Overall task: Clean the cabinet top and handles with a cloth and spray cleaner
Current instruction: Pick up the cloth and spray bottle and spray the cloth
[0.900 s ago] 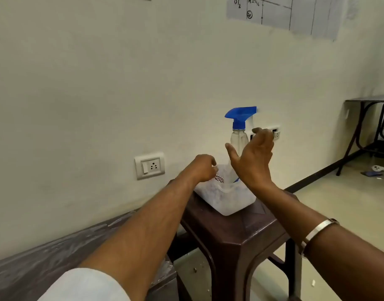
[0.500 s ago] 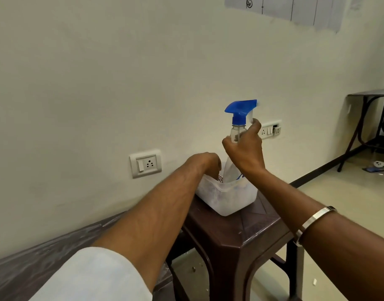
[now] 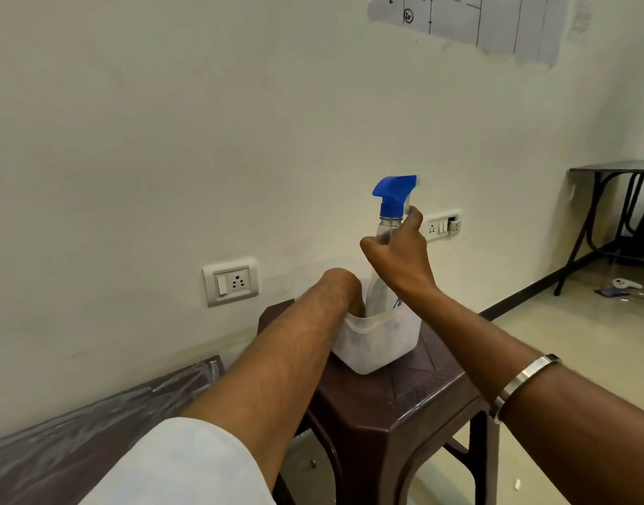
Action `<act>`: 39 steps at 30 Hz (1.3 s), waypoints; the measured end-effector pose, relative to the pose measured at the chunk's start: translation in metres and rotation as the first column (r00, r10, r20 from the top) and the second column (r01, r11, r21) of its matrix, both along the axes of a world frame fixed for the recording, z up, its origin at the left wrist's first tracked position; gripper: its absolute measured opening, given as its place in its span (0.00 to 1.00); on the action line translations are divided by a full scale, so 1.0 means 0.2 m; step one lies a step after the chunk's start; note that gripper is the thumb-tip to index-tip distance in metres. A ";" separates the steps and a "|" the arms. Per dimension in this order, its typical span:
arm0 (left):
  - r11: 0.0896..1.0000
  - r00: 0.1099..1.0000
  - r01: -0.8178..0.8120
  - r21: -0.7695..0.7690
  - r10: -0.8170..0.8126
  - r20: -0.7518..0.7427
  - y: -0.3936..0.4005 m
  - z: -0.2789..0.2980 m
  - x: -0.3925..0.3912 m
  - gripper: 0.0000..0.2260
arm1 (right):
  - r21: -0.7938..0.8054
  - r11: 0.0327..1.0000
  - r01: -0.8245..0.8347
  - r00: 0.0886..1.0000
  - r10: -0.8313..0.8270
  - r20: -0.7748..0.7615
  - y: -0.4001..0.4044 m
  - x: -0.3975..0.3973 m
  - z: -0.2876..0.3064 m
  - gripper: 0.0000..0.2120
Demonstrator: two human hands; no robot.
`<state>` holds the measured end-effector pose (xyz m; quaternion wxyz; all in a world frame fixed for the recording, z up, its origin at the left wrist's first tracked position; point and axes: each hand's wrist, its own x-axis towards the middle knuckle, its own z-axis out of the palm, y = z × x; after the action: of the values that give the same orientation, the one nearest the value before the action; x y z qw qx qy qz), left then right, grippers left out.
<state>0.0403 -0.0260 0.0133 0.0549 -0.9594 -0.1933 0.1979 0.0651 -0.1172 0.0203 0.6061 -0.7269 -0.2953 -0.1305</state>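
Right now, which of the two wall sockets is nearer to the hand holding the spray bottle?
The wider socket plate, just right of the right hand; the single socket sits farther left.

Brown stool (image 3: 404, 406), wall socket (image 3: 230, 282), perhaps a controller (image 3: 626, 284).

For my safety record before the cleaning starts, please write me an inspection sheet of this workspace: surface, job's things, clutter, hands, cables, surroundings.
Surface: dark brown plastic stool, top bare in front of the tub.
Job's things: clear spray bottle with blue trigger head stands upright in a translucent white plastic tub; cloth not clearly seen.
Clutter: small white and blue items on the floor, far right.
Hands: right hand grips the bottle neck; left hand reaches into the tub, fingers hidden.
Cables: nothing seen.
Surroundings: cream wall with a white socket plate, a second switch panel, a paper chart; black metal table at right.
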 end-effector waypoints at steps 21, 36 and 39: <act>0.949 0.971 -0.124 -0.291 0.176 0.160 0.07 -0.14 0.04 0.17 | 0.053 0.995 -0.088 0.996 0.089 -0.026 0.00 -0.01 0.04 0.20; 0.307 0.225 0.469 -0.828 0.865 0.448 0.35 0.13 -0.15 0.11 | 0.039 0.989 -0.142 0.990 0.143 -0.019 0.07 -0.07 0.08 0.16; 0.242 0.152 0.573 -0.783 0.907 0.392 0.40 0.18 -0.22 0.17 | 0.035 0.988 -0.153 0.988 0.152 0.022 0.09 -0.10 0.11 0.15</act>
<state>-0.0029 0.0537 0.0488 -0.6957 -0.5805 -0.1781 -0.3838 0.0460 -0.0997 0.0431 0.6246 -0.6896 -0.3536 -0.0961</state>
